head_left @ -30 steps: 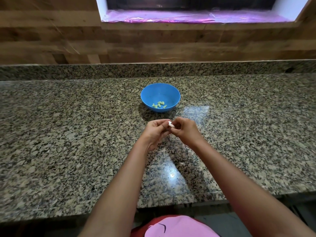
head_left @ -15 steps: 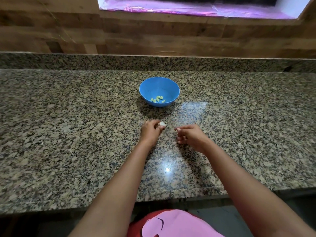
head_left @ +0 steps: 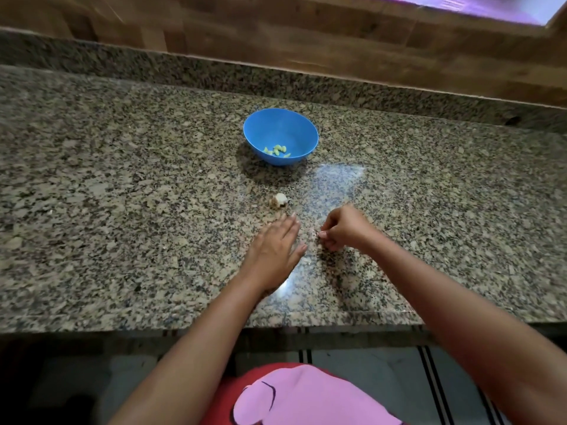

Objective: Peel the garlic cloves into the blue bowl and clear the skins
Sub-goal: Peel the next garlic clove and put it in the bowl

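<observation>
On speckled granite counter (head_left: 122, 210), round blue bowl (head_left: 270, 127) of peeled cloves (head_left: 276, 150); papery garlic piece (head_left: 279, 200) beyond flat, straight-fingered left hand (head_left: 276, 245); right hand (head_left: 345, 230) curled, contents unclear.

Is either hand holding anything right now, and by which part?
Left hand is flat, holding nothing; the garlic piece lies free on the counter. Right hand has curled fingers, but any skin pinched there cannot be told.
</observation>
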The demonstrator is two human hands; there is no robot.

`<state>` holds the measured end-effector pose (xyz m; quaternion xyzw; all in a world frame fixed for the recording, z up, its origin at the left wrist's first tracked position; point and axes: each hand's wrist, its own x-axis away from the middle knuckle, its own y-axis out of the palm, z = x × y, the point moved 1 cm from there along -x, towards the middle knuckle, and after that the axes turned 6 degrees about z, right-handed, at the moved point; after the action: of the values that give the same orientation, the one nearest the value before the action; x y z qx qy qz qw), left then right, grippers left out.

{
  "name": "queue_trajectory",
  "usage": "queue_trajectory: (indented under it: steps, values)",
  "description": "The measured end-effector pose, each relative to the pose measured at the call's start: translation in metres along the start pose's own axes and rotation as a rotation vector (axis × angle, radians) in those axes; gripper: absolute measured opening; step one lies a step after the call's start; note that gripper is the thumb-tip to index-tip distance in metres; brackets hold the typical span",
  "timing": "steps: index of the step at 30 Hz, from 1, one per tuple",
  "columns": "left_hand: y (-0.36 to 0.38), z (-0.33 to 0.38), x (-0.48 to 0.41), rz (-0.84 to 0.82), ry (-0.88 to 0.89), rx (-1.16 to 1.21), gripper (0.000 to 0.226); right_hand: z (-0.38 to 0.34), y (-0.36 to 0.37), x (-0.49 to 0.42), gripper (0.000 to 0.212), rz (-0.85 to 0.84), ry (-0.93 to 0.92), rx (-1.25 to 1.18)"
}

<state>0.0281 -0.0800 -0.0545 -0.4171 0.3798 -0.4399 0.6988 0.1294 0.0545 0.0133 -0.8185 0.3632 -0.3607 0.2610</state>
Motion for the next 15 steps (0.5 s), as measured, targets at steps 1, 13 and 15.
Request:
queue_trajectory:
  steps: [1,13,15]
  values:
    - [0.001,0.000,0.000,-0.012,0.012,-0.033,0.061,-0.003,0.000,-0.001,0.005,-0.001,-0.002,0.052]
    - [-0.005,0.004,0.000,-0.056,0.007,-0.082,0.056,-0.038,0.001,-0.015,0.019,-0.101,0.011,0.404]
    - [-0.005,0.004,0.000,-0.054,0.005,-0.075,0.056,-0.039,0.001,-0.014,0.018,-0.096,0.012,0.426]
